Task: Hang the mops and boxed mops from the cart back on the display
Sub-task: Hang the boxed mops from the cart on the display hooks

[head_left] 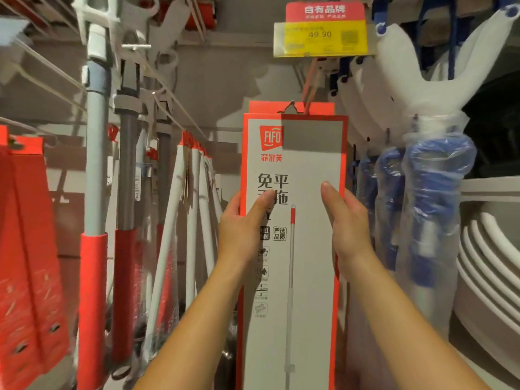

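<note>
Boxed mop [292,235], a tall white carton with red edges, stands upright, held between both hands. Left hand [239,232] grips its left edge, fingers [235,202] curled behind the carton and thumb pressed flat on the printed front. The right hand [349,226] grips the right edge the same way, thumb on the front and the rest wrapped out of sight behind.

Above the fingers, the carton's red top tab [292,108] with its hang slot meets a red hook [311,83]; whether the slot is threaded onto it I cannot tell. Higher still hangs a yellow price tag [320,38].

Left of the left fingers hang white-handled mops [194,209] and red-gripped poles [94,263], with red cartons [25,220] farther out. Right of the right fingers hang blue mops [433,192] in clear wrap.
</note>
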Demonstrator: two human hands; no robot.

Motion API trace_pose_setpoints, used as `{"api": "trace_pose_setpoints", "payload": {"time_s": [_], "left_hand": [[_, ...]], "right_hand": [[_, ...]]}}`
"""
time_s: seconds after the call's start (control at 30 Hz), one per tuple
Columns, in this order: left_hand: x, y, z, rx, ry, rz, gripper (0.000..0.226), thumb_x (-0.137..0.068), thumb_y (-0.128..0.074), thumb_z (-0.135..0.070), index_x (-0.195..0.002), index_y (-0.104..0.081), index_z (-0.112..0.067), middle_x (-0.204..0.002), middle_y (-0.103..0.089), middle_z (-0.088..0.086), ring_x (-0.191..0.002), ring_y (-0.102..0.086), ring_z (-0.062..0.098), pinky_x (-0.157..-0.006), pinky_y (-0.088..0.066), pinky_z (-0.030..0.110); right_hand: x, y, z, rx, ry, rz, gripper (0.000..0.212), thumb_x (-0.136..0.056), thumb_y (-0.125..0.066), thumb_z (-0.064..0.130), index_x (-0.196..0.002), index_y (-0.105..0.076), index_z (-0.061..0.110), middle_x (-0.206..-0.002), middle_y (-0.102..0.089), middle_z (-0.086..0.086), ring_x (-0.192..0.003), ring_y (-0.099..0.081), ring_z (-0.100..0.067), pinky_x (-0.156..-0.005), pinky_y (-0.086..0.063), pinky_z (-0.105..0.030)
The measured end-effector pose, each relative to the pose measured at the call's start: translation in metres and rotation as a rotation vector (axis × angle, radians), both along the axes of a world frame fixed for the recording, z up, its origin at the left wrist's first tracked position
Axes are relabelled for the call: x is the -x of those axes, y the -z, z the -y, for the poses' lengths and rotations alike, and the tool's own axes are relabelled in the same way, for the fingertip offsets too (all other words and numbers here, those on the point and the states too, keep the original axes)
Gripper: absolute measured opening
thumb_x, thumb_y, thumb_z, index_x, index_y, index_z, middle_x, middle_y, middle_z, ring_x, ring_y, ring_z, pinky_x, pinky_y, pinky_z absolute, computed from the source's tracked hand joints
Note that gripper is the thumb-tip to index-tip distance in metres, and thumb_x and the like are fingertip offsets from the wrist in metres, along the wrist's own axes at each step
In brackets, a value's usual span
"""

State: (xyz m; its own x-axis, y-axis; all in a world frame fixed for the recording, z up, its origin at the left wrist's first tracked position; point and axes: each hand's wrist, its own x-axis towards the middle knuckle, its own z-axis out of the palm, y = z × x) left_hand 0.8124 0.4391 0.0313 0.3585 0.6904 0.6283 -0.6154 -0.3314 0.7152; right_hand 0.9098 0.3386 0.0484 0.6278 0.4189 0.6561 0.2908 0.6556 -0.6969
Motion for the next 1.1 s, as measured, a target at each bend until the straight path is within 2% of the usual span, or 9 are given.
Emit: {"api": "trace_pose_setpoints", "payload": {"time_s": [0.2,0.4,0.5,0.63,0.73,0.87,0.93,0.97,1.1], "left_hand": [[-0.023,0.000,-0.041,-0.003,-0.013,-0.099,0.028,-0.085,-0.068,-0.040,-0.109,-0.067,-0.026,-0.099,-0.075,-0.005,-0.091,-0.072,0.015,-0.085,-0.057,0.042],[-0.052,0.007,-0.061,0.018,0.034,-0.111,0.010,-0.091,-0.063,-0.030,-0.101,-0.063,-0.029,-0.086,-0.075,-0.013,-0.079,-0.072,0.005,-0.062,-0.053,0.016],[-0.064,0.011,-0.071,-0.006,0.019,-0.150,0.014,-0.091,-0.062,-0.033,-0.105,-0.063,-0.030,-0.093,-0.074,-0.010,-0.083,-0.072,0.007,-0.067,-0.054,0.021],[-0.081,0.014,-0.086,-0.022,-0.028,-0.216,0.022,-0.090,-0.062,-0.039,-0.109,-0.063,-0.030,-0.100,-0.073,-0.009,-0.091,-0.070,0.010,-0.086,-0.055,0.036],[-0.089,0.014,-0.093,-0.026,-0.051,-0.261,0.030,-0.090,-0.060,-0.043,-0.117,-0.062,-0.028,-0.102,-0.073,-0.009,-0.092,-0.070,0.010,-0.087,-0.055,0.036],[-0.092,0.015,-0.092,-0.030,-0.068,-0.296,0.032,-0.090,-0.059,-0.045,-0.119,-0.060,-0.031,-0.105,-0.072,-0.011,-0.094,-0.069,0.008,-0.082,-0.053,0.029],[-0.090,0.016,-0.090,-0.067,-0.077,-0.330,0.035,-0.089,-0.059,-0.048,-0.121,-0.057,-0.033,-0.107,-0.070,-0.014,-0.096,-0.067,0.006,-0.084,-0.052,0.029],[-0.087,0.016,-0.087,-0.089,-0.085,-0.355,0.034,-0.089,-0.059,-0.047,-0.120,-0.056,-0.033,-0.107,-0.069,-0.014,-0.097,-0.066,0.006,-0.085,-0.051,0.029],[-0.076,0.017,-0.078,-0.202,-0.166,-0.511,0.033,-0.092,-0.059,-0.037,-0.122,-0.048,-0.033,-0.114,-0.064,-0.014,-0.101,-0.063,0.012,-0.089,-0.049,0.033]], "right_hand": [[-0.016,0.001,-0.033,0.075,0.081,-0.099,0.024,-0.095,-0.055,0.022,-0.103,-0.066,0.002,-0.074,-0.074,-0.001,-0.067,-0.071,-0.013,-0.055,-0.053,-0.019],[-0.036,0.005,-0.053,0.070,0.145,-0.143,0.006,-0.093,-0.058,0.026,-0.092,-0.065,0.026,-0.089,-0.072,0.009,-0.084,-0.068,-0.009,-0.074,-0.054,-0.023],[-0.046,0.007,-0.059,0.106,0.173,-0.160,0.005,-0.093,-0.058,0.027,-0.091,-0.060,0.031,-0.093,-0.067,0.008,-0.087,-0.064,-0.012,-0.079,-0.051,-0.025],[-0.057,0.000,-0.067,0.209,0.243,-0.131,0.028,-0.098,-0.051,0.026,-0.122,-0.058,0.014,-0.083,-0.056,0.011,-0.069,-0.049,0.002,-0.046,-0.036,0.000],[-0.068,-0.005,-0.070,0.349,0.311,-0.088,0.038,-0.101,-0.043,0.030,-0.133,-0.051,0.011,-0.092,-0.046,0.001,-0.066,-0.034,-0.001,-0.041,-0.030,0.004],[-0.075,-0.005,-0.078,0.440,0.426,-0.043,0.043,-0.099,-0.044,0.037,-0.131,-0.053,0.010,-0.113,-0.059,-0.012,-0.076,-0.050,-0.012,-0.045,-0.034,-0.010],[-0.077,-0.005,-0.078,0.520,0.464,-0.038,0.046,-0.101,-0.039,0.039,-0.133,-0.050,0.008,-0.124,-0.057,-0.014,-0.099,-0.052,-0.025,-0.058,-0.025,-0.027],[-0.078,-0.005,-0.077,0.545,0.477,-0.030,0.046,-0.102,-0.036,0.039,-0.134,-0.049,0.008,-0.122,-0.056,-0.013,-0.101,-0.049,-0.025,-0.059,-0.020,-0.027],[-0.083,0.006,-0.070,0.569,0.509,0.035,0.036,-0.102,-0.037,0.032,-0.130,-0.050,0.013,-0.114,-0.055,-0.008,-0.085,-0.044,-0.018,-0.061,-0.029,-0.027]]}}
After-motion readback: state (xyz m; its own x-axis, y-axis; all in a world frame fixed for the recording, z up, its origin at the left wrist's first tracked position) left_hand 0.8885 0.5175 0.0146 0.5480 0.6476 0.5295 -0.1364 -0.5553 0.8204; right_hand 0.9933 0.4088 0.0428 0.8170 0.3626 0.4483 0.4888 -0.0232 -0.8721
